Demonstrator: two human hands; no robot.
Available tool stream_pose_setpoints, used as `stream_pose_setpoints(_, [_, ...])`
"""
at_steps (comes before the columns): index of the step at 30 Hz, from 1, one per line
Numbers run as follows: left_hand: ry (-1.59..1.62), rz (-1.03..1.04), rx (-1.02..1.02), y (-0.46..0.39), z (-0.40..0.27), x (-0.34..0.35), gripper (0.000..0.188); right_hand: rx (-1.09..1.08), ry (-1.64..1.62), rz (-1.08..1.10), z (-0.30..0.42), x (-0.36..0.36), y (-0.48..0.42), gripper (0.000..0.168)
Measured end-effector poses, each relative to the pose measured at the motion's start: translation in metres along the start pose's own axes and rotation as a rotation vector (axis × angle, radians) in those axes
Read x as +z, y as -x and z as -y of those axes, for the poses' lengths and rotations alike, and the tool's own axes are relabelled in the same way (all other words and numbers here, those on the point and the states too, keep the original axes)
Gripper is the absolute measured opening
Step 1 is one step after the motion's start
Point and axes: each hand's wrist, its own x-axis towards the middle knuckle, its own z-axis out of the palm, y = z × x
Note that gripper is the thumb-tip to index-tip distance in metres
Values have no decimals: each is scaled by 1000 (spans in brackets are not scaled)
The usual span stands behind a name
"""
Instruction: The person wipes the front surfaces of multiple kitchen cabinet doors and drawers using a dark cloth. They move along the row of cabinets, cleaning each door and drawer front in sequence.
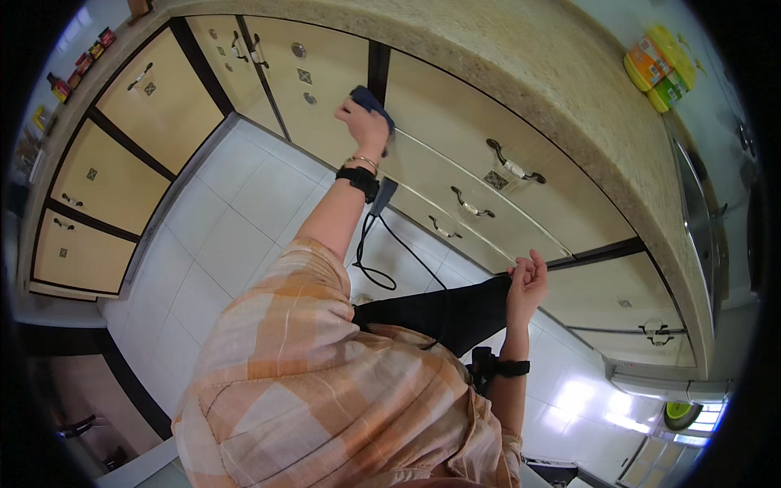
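My left hand (365,127) grips a dark blue cloth (372,105) pressed against the cream cabinet front, at the dark upright strip (377,73) between a door (329,73) and the drawers. My right hand (528,287) holds nothing, its fingers loosely bent, close to the lower right end of the drawer fronts. To the right of the cloth, the drawers bear curved handles: an upper one (514,163), a middle one (472,203) and a lower one (445,227). Both wrists wear black straps; a cable with a grey connector (383,195) hangs by the left wrist.
A stone countertop (549,73) curves above the cabinets, with yellow-and-orange packages (659,67) at the right and a metal hob or sink edge (695,213) beyond. Jars and bottles (82,64) stand on the left counter. White floor tiles (213,226) lie below.
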Motion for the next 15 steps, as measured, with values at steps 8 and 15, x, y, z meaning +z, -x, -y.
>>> stream_pose_setpoints(8, [162, 410, 403, 78, -4, -10, 50, -486, 429, 47, 104, 63, -32, 33])
stream_pose_setpoints(15, [17, -142, 208, -72, 55, 1, 53, -284, 329, 125, 69, 67, -27, 33])
